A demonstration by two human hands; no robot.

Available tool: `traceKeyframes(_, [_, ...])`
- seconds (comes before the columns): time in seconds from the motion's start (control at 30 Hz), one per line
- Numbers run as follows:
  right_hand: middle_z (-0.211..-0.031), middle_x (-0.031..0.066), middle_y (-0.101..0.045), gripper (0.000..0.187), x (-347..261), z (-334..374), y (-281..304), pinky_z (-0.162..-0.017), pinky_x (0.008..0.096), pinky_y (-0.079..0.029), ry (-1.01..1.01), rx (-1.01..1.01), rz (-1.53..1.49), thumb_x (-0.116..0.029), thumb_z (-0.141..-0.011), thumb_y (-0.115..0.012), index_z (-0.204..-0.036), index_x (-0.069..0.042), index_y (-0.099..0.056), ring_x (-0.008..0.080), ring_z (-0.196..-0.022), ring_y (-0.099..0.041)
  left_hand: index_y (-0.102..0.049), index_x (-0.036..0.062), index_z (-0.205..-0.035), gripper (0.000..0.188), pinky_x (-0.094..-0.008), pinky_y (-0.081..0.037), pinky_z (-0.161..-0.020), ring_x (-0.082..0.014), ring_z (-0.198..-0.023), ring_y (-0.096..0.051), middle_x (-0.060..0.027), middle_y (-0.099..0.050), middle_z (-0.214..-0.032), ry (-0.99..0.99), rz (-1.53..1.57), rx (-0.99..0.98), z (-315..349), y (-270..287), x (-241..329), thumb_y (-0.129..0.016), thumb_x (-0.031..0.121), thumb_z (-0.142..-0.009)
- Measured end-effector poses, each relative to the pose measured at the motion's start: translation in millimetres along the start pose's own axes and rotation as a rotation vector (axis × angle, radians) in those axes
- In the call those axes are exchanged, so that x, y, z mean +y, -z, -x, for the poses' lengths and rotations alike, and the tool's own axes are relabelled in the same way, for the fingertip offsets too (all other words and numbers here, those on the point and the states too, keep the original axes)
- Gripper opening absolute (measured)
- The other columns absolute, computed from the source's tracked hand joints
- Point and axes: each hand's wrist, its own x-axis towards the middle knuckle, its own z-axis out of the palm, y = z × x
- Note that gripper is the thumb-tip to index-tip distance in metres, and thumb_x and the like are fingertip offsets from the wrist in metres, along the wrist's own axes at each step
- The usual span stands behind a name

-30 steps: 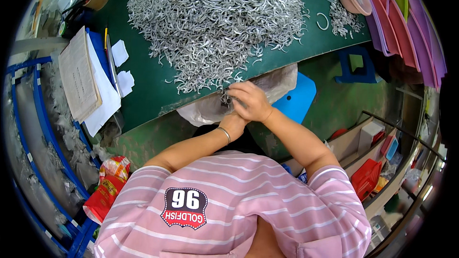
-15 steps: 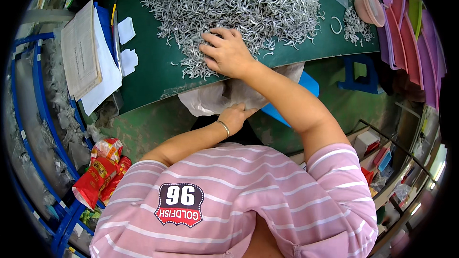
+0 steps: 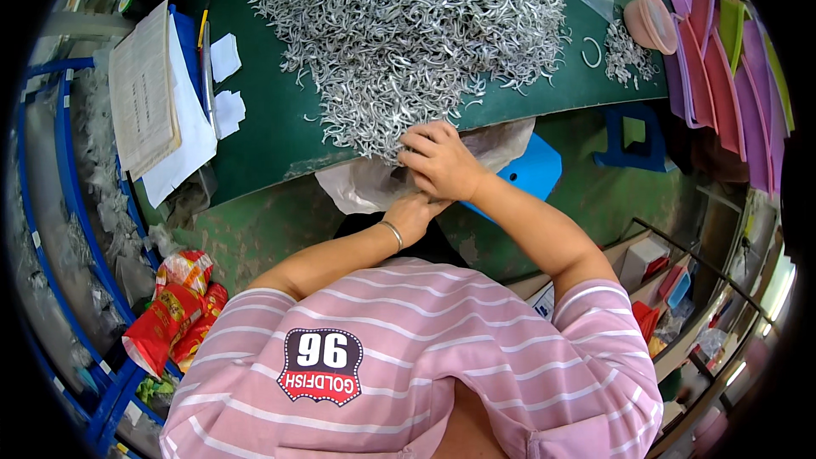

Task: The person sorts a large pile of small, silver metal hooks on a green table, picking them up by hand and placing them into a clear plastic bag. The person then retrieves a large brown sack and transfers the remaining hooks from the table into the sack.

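A large heap of small curved silver-grey metal pieces (image 3: pixel 408 42) covers the table's middle, with a tongue of them reaching the near edge. At that edge my right hand (image 3: pixel 444 161) touches the nearest pieces, palm down, fingers bent but apart. Just below it, my left hand (image 3: pixel 415 216) is closed on the rim of a whitish plastic bag (image 3: pixel 348 189). The bag hangs under the table edge, its mouth beneath the pieces; my hands hide part of it, and its contents do not show. A metal bangle (image 3: pixel 392 235) circles my left wrist.
Left on the green table (image 3: pixel 272 136) lie papers (image 3: pixel 144 89) and pens. At right are a pink cup (image 3: pixel 651 22), a smaller pile of bits (image 3: pixel 629 55) and upright coloured bins (image 3: pixel 714 59). A blue stool (image 3: pixel 531 172) stands below; a blue rack (image 3: pixel 72 153) borders the left.
My right hand has come down from the heap to the table edge, close above my left hand, dragging metal pieces nearer. My left hand stays at the bag.
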Motion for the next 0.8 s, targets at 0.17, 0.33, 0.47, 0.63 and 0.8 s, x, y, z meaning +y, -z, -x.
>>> traceKeyframes(0.17, [-0.105,0.0081,-0.057,0.024,-1.8,12.6,13.7,-0.088,0.0429,-0.042,0.001,0.122,-0.179,-0.012,-0.066,-0.064,-0.090,-0.009,-0.062,0.0289,-0.104,-0.053,-0.059,0.0181,-0.124,0.055,-0.0411,-0.049,-0.079,-0.0333,-0.090,-0.060,-0.0155,-0.060,-0.097,-0.043,-0.018,0.013,2.5,-6.3,-7.1,-0.052,-0.002,-0.074])
traceKeyframes(0.33, [-0.108,0.0148,-0.055,0.024,29.8,20.6,16.8,-0.088,0.0421,-0.040,-0.574,0.478,0.053,-0.009,-0.078,-0.061,-0.102,-0.007,-0.062,0.0353,-0.101,-0.051,-0.056,0.0151,-0.126,0.063,-0.0419,-0.049,-0.078,-0.0341,-0.092,-0.058,-0.0140,-0.056,-0.089,0.111,0.017,-0.161,-2.4,11.9,3.6,-0.054,-0.010,-0.067])
traceKeyframes(0.47, [-0.116,0.0154,-0.053,0.031,49.1,14.0,7.5,-0.093,0.0442,-0.036,-0.814,0.515,0.159,-0.015,-0.083,-0.059,-0.114,-0.008,-0.059,0.0364,-0.109,-0.047,-0.058,0.0143,-0.123,0.060,-0.0411,-0.050,-0.075,-0.0342,-0.087,-0.059,-0.0140,-0.056,-0.089,0.107,0.043,-0.125,3.0,15.6,-6.5,-0.055,-0.009,-0.067])
traceKeyframes(0.63, [-0.123,0.0158,-0.053,0.033,58.1,6.2,-6.7,-0.098,0.0448,-0.035,-0.778,0.480,0.069,-0.015,-0.085,-0.058,-0.116,-0.007,-0.058,0.0360,-0.115,-0.046,-0.061,0.0112,-0.117,0.044,-0.0409,-0.049,-0.076,-0.0339,-0.085,-0.060,-0.0144,-0.058,-0.086,0.123,0.087,-0.109,12.4,20.2,-17.1,-0.057,-0.002,-0.076])
traceKeyframes(0.8, [-0.120,0.0169,-0.055,0.029,58.5,10.5,2.4,-0.097,0.0438,-0.037,-0.686,0.538,0.008,-0.006,-0.084,-0.055,-0.113,-0.004,-0.058,0.0364,-0.113,-0.048,-0.062,0.0074,-0.113,0.027,-0.0417,-0.049,-0.077,-0.0344,-0.086,-0.060,-0.0156,-0.061,-0.088,0.106,0.158,-0.202,16.0,26.5,-7.5,-0.056,0.014,-0.087])
